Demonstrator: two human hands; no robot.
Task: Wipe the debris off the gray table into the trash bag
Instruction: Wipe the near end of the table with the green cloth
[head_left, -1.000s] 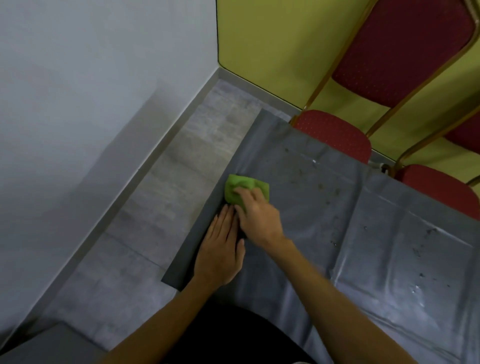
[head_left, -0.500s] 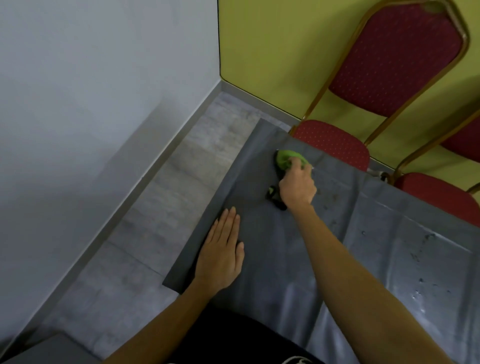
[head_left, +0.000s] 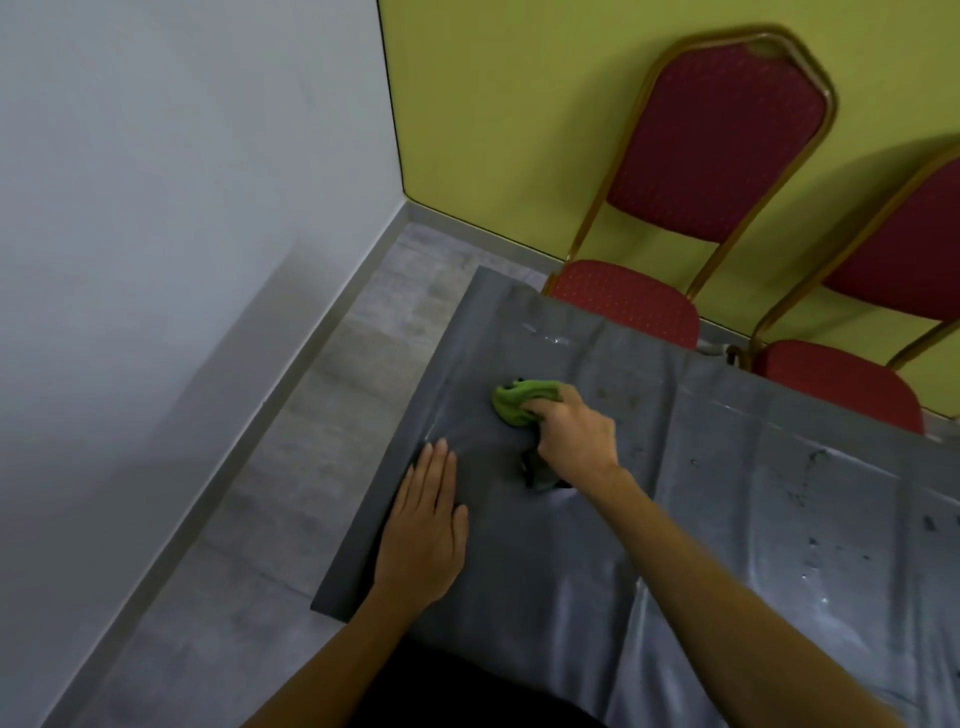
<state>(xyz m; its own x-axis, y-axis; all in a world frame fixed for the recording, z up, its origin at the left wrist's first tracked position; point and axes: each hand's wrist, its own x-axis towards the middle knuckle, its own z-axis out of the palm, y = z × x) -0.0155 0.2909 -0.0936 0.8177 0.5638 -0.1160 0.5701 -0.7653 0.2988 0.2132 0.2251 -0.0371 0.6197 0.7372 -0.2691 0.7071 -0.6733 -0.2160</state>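
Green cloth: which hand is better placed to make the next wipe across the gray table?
Right. The right hand grips the green cloth on the gray table, and dark specks lie further to its right. The left hand rests flat near the table's left edge, holding nothing.

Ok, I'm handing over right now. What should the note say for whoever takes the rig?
Left hand: open, flat on the gray table by its left edge.
Right hand: grips the green cloth, pressed on the tabletop toward the far left corner.
A dark item lies under the right wrist; I cannot tell what it is.
Done: wiping is under way at the left end.
Left: dark specks dot the right part. No trash bag is in view, so find it before sweeping off.
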